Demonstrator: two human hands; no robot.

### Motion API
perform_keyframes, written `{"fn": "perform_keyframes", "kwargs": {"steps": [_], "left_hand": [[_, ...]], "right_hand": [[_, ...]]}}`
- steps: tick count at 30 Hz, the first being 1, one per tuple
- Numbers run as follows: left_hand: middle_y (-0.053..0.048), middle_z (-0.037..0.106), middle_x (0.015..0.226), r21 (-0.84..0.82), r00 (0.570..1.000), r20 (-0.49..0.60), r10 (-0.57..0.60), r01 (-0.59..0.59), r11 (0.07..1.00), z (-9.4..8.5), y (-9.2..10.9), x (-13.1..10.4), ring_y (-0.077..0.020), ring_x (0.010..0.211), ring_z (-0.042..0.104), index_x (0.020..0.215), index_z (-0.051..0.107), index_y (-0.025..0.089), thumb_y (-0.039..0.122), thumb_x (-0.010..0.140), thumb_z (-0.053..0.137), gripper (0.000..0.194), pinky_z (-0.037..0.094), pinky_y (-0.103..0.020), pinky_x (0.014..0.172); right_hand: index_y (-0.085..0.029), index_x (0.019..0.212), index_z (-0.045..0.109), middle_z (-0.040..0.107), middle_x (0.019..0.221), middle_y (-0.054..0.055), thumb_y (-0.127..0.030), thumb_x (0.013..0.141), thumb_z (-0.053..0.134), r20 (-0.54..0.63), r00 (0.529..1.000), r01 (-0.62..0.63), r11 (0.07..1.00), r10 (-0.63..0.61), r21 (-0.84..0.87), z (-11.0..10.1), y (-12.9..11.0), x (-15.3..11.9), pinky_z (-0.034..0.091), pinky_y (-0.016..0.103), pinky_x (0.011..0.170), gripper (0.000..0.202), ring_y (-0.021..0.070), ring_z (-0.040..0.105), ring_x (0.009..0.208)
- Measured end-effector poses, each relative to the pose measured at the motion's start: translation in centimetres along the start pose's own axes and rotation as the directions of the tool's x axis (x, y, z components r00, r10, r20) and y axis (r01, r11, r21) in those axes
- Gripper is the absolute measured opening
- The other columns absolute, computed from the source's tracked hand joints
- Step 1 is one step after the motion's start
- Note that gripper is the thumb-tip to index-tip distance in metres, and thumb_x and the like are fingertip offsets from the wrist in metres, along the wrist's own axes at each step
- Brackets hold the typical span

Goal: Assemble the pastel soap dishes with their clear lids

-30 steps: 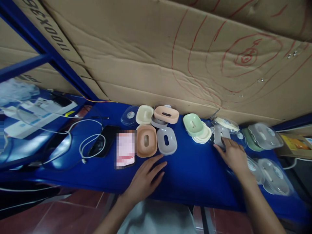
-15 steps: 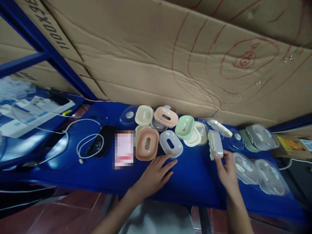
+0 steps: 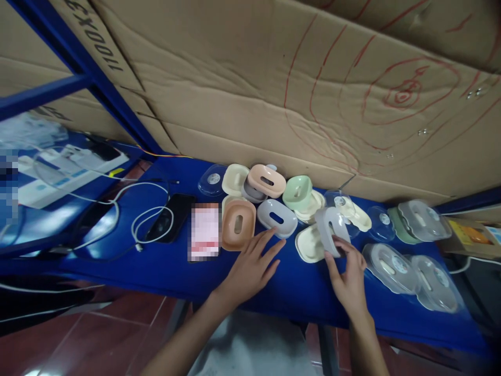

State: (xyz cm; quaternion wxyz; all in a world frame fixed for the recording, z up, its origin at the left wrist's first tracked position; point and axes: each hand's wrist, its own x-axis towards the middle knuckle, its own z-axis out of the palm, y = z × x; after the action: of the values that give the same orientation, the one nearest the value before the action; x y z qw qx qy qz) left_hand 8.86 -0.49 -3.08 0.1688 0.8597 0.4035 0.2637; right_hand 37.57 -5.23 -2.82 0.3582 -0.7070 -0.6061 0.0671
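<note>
Pinching its near edge, right hand [image 3: 348, 271] tilts the grey dish [image 3: 324, 227] by a cream base [image 3: 308, 244]; left hand [image 3: 252, 269], loosely spread, touches the lilac dish [image 3: 288, 223] on the desk [image 3: 301, 287], perhaps steadying it.

Held grey dish [image 3: 324, 224], four o'clock: smooth plastic, we judge, softly shiny.
Brown dish [image 3: 247, 225], six o'clock: plastic too, smooth and glossy inside.
Clear lids [image 3: 407, 279], four o'clock: thin see-through plastic, glossy.
Surface [image 3: 295, 292], five o'clock: smooth, with a slight sheen.
Cardboard [image 3: 219, 78], twelve o'clock: matt, and we see creases.
Blue frame [image 3: 88, 73], ten o'clock: what looks to us like painted metal.
Floor tiles [image 3: 125, 334], eight o'clock: smooth, lightly reflective.
</note>
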Motion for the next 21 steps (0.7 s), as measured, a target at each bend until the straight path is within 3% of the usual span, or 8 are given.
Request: {"fn": "perform_keyframes", "kwargs": {"steps": [2, 6, 8, 11, 14, 17, 21], "left_hand": [[-0.014, 0.047, 0.166, 0.004, 1.0, 0.007, 0.002, -0.002, 1.0, -0.1, 0.1, 0.1, -0.0335, 0.147, 0.053, 0.158, 0.051, 0.024, 0.024, 0.108, 0.055, 0.05, 0.049, -0.055, 0.121], [-0.012, 0.047, 0.167, -0.027, 0.987, 0.087, 0.137, -0.135, 0.99, 0.1, 0.9, 0.1, -0.0307, 0.15, 0.05, 0.157, 0.05, 0.025, 0.022, 0.108, 0.054, 0.049, 0.049, -0.052, 0.12], [-0.011, 0.05, 0.165, -0.002, 0.986, 0.054, 0.155, -0.155, 0.988, 0.0, 1.2, -0.2, -0.0304, 0.148, 0.052, 0.154, 0.054, 0.025, 0.021, 0.108, 0.054, 0.047, 0.048, -0.052, 0.12], [-0.011, 0.061, 0.153, 0.071, 0.99, -0.135, 0.044, -0.034, 0.997, -0.4, 1.0, -1.3, -0.0305, 0.141, 0.058, 0.148, 0.06, 0.026, 0.019, 0.106, 0.056, 0.043, 0.047, -0.052, 0.119], [-0.014, 0.065, 0.144, 0.17, 0.939, -0.316, -0.135, 0.196, 0.966, -1.1, -0.3, -2.5, -0.0345, 0.135, 0.061, 0.141, 0.064, 0.026, 0.023, 0.103, 0.063, 0.037, 0.047, -0.055, 0.114], [-0.017, 0.068, 0.14, 0.253, 0.914, -0.334, -0.232, 0.324, 0.912, -1.4, -1.7, -3.2, -0.0386, 0.129, 0.064, 0.134, 0.067, 0.023, 0.026, 0.103, 0.066, 0.031, 0.047, -0.061, 0.109], [-0.01, 0.077, 0.118, 0.124, 0.913, -0.32, -0.254, 0.306, 0.944, -2.0, -1.7, -3.8, -0.0318, 0.12, 0.068, 0.114, 0.071, 0.023, 0.019, 0.105, 0.059, 0.015, 0.051, -0.052, 0.104]], "right_hand": [[-0.025, 0.129, 0.06, 0.068, 0.137, 0.014, -0.054, 0.105, 0.057, 0.015, 0.998, 0.056, 0.998, -0.055, -0.036, 0.1, -0.5, -0.6, 0.039, 0.055, 0.11, 0.038, 0.0348, 0.061, 0.129], [-0.026, 0.135, 0.058, 0.069, 0.139, 0.012, -0.045, 0.107, 0.056, 0.049, 0.992, 0.12, 0.988, -0.116, -0.098, 0.6, -1.0, -1.9, 0.038, 0.052, 0.11, 0.034, 0.0331, 0.06, 0.131], [-0.028, 0.137, 0.058, 0.069, 0.14, 0.009, -0.037, 0.108, 0.054, 0.1, 0.981, 0.183, 0.97, -0.169, -0.161, 0.7, -0.9, -2.6, 0.034, 0.054, 0.113, 0.031, 0.0326, 0.058, 0.135], [-0.029, 0.14, 0.058, 0.068, 0.144, 0.008, -0.029, 0.109, 0.05, 0.159, 0.961, 0.257, 0.945, -0.227, -0.201, 0.6, -0.2, -3.5, 0.029, 0.058, 0.116, 0.033, 0.0326, 0.056, 0.139], [-0.031, 0.143, 0.057, 0.067, 0.145, 0.008, -0.027, 0.107, 0.051, 0.173, 0.95, 0.288, 0.942, -0.259, -0.171, 0.5, 0.2, -4.5, 0.031, 0.057, 0.116, 0.037, 0.0329, 0.055, 0.14], [-0.032, 0.142, 0.059, 0.067, 0.146, 0.006, -0.025, 0.104, 0.055, 0.215, 0.921, 0.354, 0.928, -0.325, -0.115, 0.9, -0.2, -5.5, 0.032, 0.055, 0.117, 0.039, 0.0319, 0.055, 0.141], [-0.035, 0.143, 0.06, 0.067, 0.148, 0.003, -0.019, 0.103, 0.056, 0.3, 0.863, 0.449, 0.89, -0.406, -0.085, 1.8, -1.1, -6.3, 0.03, 0.052, 0.12, 0.043, 0.0288, 0.059, 0.138]]}}
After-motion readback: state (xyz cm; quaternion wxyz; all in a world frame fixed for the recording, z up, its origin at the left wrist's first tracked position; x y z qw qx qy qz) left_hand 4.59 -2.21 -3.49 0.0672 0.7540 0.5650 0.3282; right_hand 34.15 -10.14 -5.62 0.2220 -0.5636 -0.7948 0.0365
